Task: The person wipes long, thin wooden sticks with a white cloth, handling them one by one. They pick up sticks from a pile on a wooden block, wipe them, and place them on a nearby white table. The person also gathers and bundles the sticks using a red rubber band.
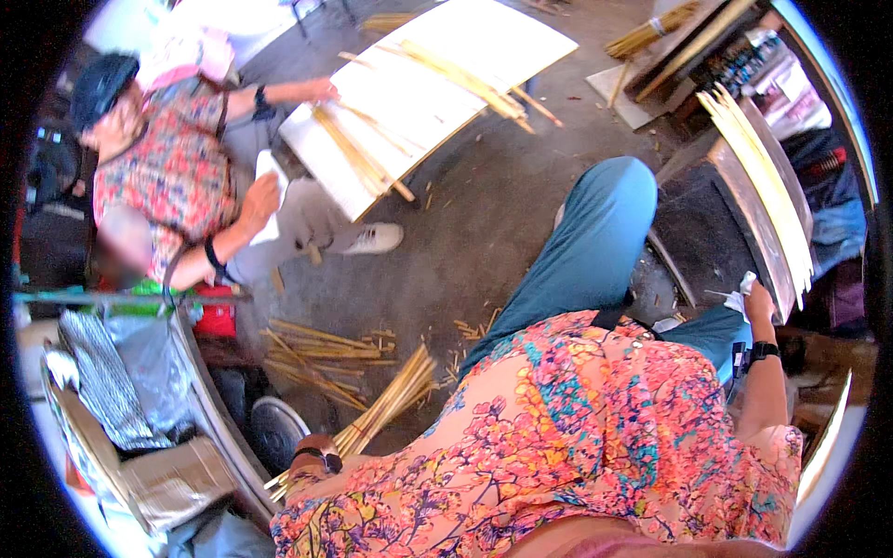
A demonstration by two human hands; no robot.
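At the lower left, my left hand (314, 444), with a dark band at its wrist, is closed around a bundle of thin bamboo or wooden sticks (391, 401). The sticks fan out slightly toward the floor's middle, and their other ends show past the hand; the fingers are mostly hidden. On the right, my right hand (759, 305) grips a crumpled white cloth or glove (738, 300). It is beside the near end of long pale strips (760, 188), which lie along a worn wooden board (750, 230).
Loose sticks (321, 352) and offcuts litter the floor. A seated person (167, 153) handles a white sheet beside a white-topped table (446, 91) bearing sticks. A metal-rimmed table (209, 411) with a cardboard box (174, 481) stands left. A tied stick bundle (652, 29) lies far right.
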